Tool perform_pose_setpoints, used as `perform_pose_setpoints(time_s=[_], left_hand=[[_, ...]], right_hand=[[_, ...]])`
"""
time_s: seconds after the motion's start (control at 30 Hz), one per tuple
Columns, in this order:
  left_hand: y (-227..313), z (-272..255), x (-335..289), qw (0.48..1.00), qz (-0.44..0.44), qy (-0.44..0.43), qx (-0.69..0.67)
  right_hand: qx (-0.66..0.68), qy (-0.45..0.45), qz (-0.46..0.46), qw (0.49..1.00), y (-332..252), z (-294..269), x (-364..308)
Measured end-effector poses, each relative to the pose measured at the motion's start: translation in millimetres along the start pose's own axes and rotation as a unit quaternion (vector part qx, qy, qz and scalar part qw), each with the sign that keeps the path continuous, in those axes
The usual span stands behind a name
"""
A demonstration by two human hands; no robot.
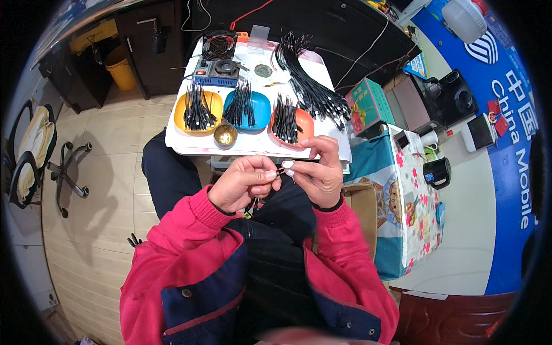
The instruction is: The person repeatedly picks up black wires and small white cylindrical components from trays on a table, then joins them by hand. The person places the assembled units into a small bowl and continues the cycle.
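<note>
While the left hand (pixel 244 183) and right hand (pixel 319 175) pinch a thin black cable (pixel 281 171), fingers closed on it, just off the surface's (pixel 253 144) near edge, it looks light and bendy; ends likely fragile, so grip close behind them, no tugging.

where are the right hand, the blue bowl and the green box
Right hand (pixel 322 178), head view: on the back of the hand
Blue bowl (pixel 263 109), head view: on its bare inner wall, right side
Green box (pixel 364 100), head view: on its pictured side
</note>
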State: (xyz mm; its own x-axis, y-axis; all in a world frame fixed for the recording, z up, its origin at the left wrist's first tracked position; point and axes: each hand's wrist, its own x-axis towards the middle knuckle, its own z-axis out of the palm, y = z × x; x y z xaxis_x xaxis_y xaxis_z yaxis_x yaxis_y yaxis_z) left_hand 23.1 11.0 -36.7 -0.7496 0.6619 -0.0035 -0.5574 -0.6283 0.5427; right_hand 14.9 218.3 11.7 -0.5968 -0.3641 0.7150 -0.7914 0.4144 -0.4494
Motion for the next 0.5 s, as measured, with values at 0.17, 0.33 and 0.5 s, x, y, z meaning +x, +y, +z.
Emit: perform_pose_setpoints(time_s=[0.17,0.33,0.5], left_hand=[[0,3,0,0.999,0.045,0.007,0.027],[-3,3,1,0.991,0.097,0.022,0.093],[-7,3,3,0.978,0.128,0.062,0.155]], right_hand=[[0.239,0.084,0.18,0.95,5,11,-12],[0.358,0.029,0.32,0.877,-5,14,-23],[0.324,0.012,0.283,0.902,-9,15,-22]])
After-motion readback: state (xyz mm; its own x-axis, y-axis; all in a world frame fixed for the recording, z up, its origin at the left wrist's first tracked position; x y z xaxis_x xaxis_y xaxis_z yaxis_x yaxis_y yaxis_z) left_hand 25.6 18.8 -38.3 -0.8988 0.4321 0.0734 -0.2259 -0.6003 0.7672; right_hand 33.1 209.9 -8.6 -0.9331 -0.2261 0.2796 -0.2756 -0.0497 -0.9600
